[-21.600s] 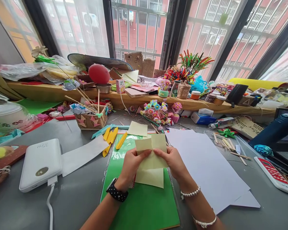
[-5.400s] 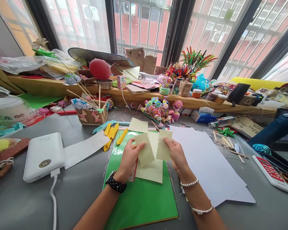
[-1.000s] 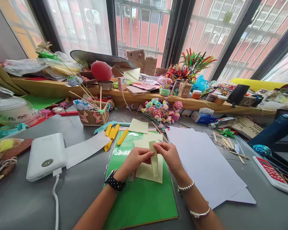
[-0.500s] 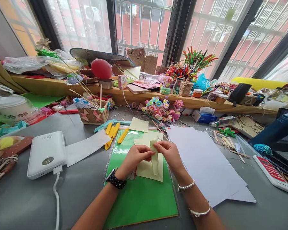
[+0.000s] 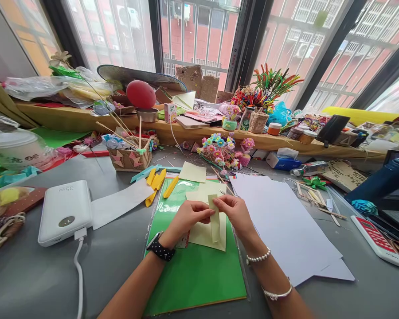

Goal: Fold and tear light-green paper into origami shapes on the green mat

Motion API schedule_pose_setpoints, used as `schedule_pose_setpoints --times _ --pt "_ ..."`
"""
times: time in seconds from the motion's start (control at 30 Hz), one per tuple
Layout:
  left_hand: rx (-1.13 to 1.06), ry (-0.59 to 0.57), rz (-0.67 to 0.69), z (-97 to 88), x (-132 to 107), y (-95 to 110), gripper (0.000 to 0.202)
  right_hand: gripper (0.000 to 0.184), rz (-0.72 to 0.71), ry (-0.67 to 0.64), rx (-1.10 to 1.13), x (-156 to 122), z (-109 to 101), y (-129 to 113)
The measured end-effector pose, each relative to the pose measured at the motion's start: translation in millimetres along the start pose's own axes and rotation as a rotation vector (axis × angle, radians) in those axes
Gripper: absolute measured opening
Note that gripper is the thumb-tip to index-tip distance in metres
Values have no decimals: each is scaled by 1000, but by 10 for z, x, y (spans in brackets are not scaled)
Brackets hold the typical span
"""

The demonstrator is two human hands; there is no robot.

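Observation:
A narrow folded strip of pale yellow paper [image 5: 215, 228] is held upright between my two hands. My left hand [image 5: 189, 218] pinches its left edge with thumb and fingers closed. On the other side, my right hand [image 5: 235, 215] grips the strip near its top between thumb and forefinger. Below and behind it lie pale yellow paper sheets [image 5: 199, 237], resting on a green sheet pack [image 5: 196, 283] in a clear sleeve. Another pale yellow square [image 5: 192, 172] lies at the pack's far edge. Folded yellow paper pieces [image 5: 157, 182] sit at its upper left.
A white power bank [image 5: 65, 212] with a cable stands left, beside a white paper strip [image 5: 121, 204]. White sheets [image 5: 282, 230] lie at right, with a calculator [image 5: 379, 241] beyond. A woven basket [image 5: 129, 160] and crochet-like flowers [image 5: 219, 150] stand at the back.
Almost nothing differs. Both hands keep the same pinch on the paper strip, and the view has shifted very slightly.

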State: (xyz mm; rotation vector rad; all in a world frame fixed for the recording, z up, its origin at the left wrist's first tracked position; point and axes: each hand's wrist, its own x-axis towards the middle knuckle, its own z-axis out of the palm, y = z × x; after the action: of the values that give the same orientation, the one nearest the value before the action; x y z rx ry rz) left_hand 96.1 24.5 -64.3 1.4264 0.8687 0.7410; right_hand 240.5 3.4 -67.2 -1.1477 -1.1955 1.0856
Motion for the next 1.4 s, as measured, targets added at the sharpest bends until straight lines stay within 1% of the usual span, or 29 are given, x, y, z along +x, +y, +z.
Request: schedule_pose_setpoints --times 0.23,0.37,0.53,0.63,0.7,0.8,0.87,1.03,1.27,1.4 --pt "-12 -3 -17 -2 14 -17 26 16 35 12 45 -6 -3 5" --pt "-2 -16 -25 2 11 -12 26 18 55 -5 68 -9 6 -6" --pt "22 -8 -12 34 -2 2 26 21 62 50 72 -9 18 -7" --pt "-1 58 -6 33 -6 15 25 24 48 60 48 -6 16 -8" --pt "-68 127 -1 17 -7 22 26 26 48 30 -5 -5 11 -8" --pt "-171 234 -6 -12 -9 33 27 28 109 -48 -88 -3 2 2" --pt "-203 275 -21 -23 -11 39 25 28 148 -63 -116 -1 -2 15" --pt "-231 292 -37 -18 -14 43 24 25 158 -44 -130 2 7 32" --pt "-248 319 -15 -4 -8 29 23 23 74 13 -233 -4 23 37" --pt "-224 364 34 -15 -2 21 23 22 83 -19 -182 4 21 54"
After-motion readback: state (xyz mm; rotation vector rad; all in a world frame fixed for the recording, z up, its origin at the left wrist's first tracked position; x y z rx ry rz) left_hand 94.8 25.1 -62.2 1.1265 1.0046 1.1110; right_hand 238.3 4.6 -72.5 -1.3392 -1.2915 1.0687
